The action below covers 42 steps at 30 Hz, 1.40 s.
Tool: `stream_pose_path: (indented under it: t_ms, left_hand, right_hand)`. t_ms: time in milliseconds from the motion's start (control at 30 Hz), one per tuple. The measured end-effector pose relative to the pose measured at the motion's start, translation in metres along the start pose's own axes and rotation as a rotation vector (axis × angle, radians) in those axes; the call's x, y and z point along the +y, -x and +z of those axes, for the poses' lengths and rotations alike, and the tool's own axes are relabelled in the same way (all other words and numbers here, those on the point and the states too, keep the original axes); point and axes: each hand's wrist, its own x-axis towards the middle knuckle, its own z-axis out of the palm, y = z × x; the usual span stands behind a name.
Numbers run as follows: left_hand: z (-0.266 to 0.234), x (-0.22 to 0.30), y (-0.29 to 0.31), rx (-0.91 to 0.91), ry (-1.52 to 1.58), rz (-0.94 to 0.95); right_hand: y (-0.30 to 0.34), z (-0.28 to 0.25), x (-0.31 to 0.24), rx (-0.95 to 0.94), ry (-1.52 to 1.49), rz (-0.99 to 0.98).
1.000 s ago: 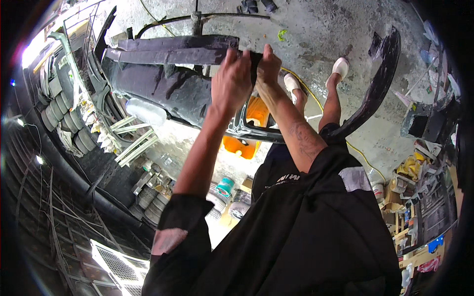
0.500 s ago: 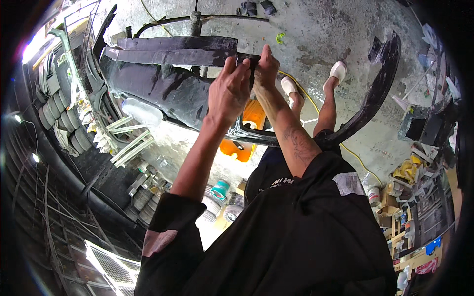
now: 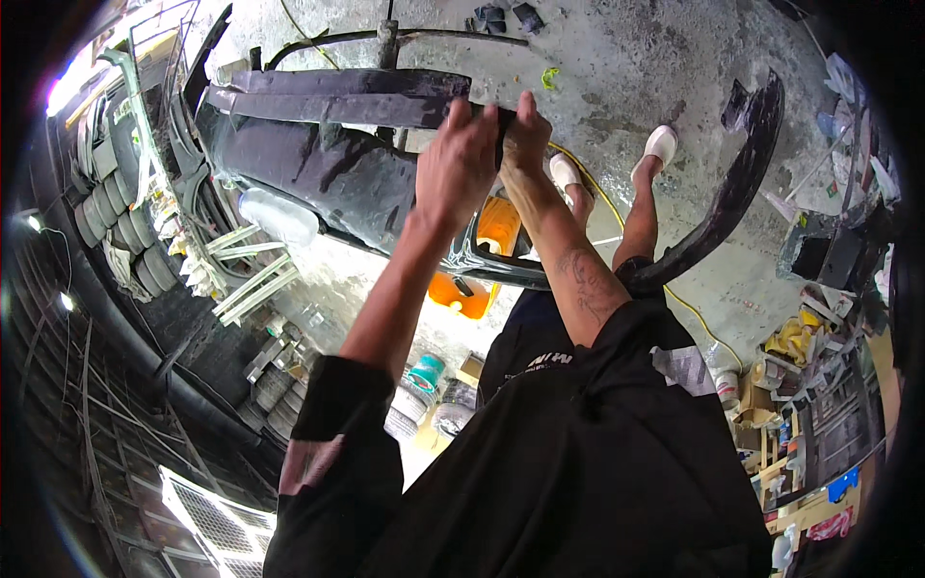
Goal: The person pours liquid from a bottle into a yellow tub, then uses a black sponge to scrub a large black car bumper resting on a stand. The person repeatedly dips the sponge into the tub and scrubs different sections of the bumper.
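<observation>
A long black car bumper (image 3: 328, 164) with dull, smudged patches lies across the view, and its curved end (image 3: 742, 183) sweeps round to my right. My left hand (image 3: 457, 159) is closed over the edge of its raised upper strip, near the middle. Right beside it, my right hand (image 3: 526, 140) is closed on the same dark edge, thumb up. The two hands nearly touch. The fingertips are partly hidden behind the edge, so whether a small piece is also held there cannot be made out.
A metal stand (image 3: 387, 43) rises behind the bumper. Below lie an orange container (image 3: 458, 296), a clear plastic bottle (image 3: 279, 217) and a teal tub (image 3: 426, 371). A yellow hose (image 3: 602, 193) crosses the concrete floor. Boxes and clutter (image 3: 790, 366) line the right.
Both hands stay at the same part of the bumper; my left hand has shifted slightly up and right along the edge. The whole view has moved a little.
</observation>
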Motion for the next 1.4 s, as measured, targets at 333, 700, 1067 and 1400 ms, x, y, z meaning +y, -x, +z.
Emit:
stream_pose_path:
  t_ms: [333,700,1067,1400]
  left_hand:
    - [-0.02,-0.045,-0.037,0.338,0.255,-0.001]
    - [-0.017,-0.025,0.008,0.003,0.108,0.219]
    - [-0.019,-0.046,-0.029,0.066,-0.016,0.199]
    - [-0.013,-0.042,-0.043,0.065,-0.03,0.203]
  right_hand:
    - [0.007,0.009,-0.005,0.151,0.182,-0.106]
    - [-0.013,0.001,0.015,0.068,0.154,-0.302]
    - [0.02,0.038,0.002,0.102,0.076,-0.282]
    - [0.031,0.036,-0.02,0.129,-0.072,-0.1]
